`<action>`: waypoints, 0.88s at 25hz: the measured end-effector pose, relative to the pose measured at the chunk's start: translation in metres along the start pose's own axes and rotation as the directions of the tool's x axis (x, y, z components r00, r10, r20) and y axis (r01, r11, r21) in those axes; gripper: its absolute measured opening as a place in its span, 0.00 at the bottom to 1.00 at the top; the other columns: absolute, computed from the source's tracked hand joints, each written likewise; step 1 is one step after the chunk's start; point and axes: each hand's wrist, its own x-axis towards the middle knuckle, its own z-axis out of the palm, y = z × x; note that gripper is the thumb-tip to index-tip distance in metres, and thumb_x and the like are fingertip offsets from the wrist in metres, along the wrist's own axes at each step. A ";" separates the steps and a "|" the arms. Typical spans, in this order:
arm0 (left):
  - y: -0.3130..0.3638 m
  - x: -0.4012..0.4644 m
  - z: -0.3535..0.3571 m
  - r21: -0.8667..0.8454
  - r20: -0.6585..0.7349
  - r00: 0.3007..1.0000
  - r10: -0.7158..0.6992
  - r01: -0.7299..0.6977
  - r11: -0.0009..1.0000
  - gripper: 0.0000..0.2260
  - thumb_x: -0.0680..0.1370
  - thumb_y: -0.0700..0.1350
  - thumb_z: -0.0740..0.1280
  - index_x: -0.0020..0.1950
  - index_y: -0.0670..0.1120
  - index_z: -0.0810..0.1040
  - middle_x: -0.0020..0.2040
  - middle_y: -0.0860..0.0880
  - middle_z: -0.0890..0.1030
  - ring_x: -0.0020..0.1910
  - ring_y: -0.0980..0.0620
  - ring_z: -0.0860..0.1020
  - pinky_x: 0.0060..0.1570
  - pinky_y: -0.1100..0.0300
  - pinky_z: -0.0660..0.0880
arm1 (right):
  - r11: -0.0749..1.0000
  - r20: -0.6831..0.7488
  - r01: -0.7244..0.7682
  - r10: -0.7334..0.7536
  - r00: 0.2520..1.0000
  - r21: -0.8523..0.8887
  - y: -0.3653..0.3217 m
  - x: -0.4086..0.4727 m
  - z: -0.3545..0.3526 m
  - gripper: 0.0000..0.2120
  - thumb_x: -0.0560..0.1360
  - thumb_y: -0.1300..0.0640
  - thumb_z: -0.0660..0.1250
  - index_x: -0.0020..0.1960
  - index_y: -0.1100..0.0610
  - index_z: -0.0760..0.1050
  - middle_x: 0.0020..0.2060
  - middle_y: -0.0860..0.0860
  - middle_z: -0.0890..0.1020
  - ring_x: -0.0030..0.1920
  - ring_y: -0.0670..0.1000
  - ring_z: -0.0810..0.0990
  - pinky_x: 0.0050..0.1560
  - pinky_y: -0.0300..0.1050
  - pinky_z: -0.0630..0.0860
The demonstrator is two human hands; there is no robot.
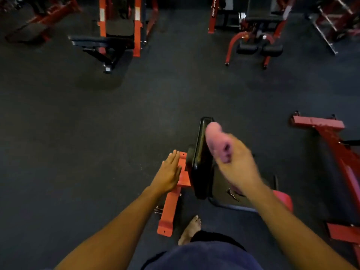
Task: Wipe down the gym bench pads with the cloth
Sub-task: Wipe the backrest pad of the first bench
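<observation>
The black pad [200,158] stands on edge between the hands, its long axis running away from the person. The right hand [236,164], nearer, is closed around a pink cloth [214,137] against the pad's right face. The left hand [170,172] lies spread flat on the orange frame [169,209] just left.

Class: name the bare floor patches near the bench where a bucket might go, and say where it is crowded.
Free: the dark floor left of the left hand, and the stretch between pad and far machines. Crowded: right of the right hand, by the red frame.
</observation>
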 end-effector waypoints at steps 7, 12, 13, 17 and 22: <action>-0.037 0.133 0.042 0.206 0.288 0.940 0.181 -0.246 0.947 0.30 0.82 0.60 0.61 0.83 0.59 0.58 0.85 0.48 0.58 0.83 0.43 0.56 0.80 0.42 0.56 | 0.975 0.312 0.055 0.015 0.950 -0.214 0.036 0.047 0.097 0.40 0.69 0.53 0.64 0.80 0.41 0.61 0.82 0.50 0.39 0.81 0.59 0.36 0.79 0.64 0.43; -0.030 0.146 0.046 0.245 0.297 0.903 0.310 -0.386 0.889 0.34 0.82 0.56 0.42 0.84 0.39 0.50 0.85 0.40 0.46 0.84 0.40 0.42 0.82 0.45 0.42 | 0.980 0.267 -0.081 0.129 0.955 -0.181 0.049 0.142 0.101 0.33 0.77 0.55 0.67 0.79 0.43 0.62 0.82 0.52 0.51 0.79 0.62 0.50 0.72 0.70 0.63; -0.031 0.146 0.046 0.250 0.300 0.900 0.315 -0.393 0.885 0.34 0.82 0.57 0.42 0.84 0.40 0.49 0.85 0.40 0.45 0.84 0.41 0.41 0.82 0.46 0.41 | 0.981 0.230 -0.084 0.123 0.965 -0.173 0.048 0.129 0.100 0.33 0.75 0.55 0.67 0.79 0.45 0.64 0.82 0.52 0.54 0.78 0.62 0.52 0.72 0.71 0.63; -0.032 0.143 0.046 0.283 0.273 0.904 0.329 -0.402 0.871 0.33 0.87 0.54 0.57 0.85 0.42 0.45 0.84 0.43 0.37 0.83 0.45 0.36 0.82 0.50 0.36 | 0.988 0.244 0.014 0.024 0.969 -0.155 0.030 -0.015 0.102 0.39 0.70 0.47 0.68 0.80 0.44 0.61 0.82 0.52 0.52 0.80 0.62 0.50 0.72 0.74 0.60; -0.036 0.144 0.047 0.263 0.332 0.873 0.357 -0.449 0.854 0.33 0.85 0.56 0.55 0.85 0.41 0.49 0.85 0.41 0.43 0.84 0.44 0.39 0.82 0.45 0.41 | 0.998 0.190 -0.036 0.043 0.981 -0.043 0.037 0.033 0.101 0.33 0.70 0.52 0.63 0.75 0.49 0.70 0.80 0.53 0.59 0.79 0.60 0.52 0.74 0.64 0.54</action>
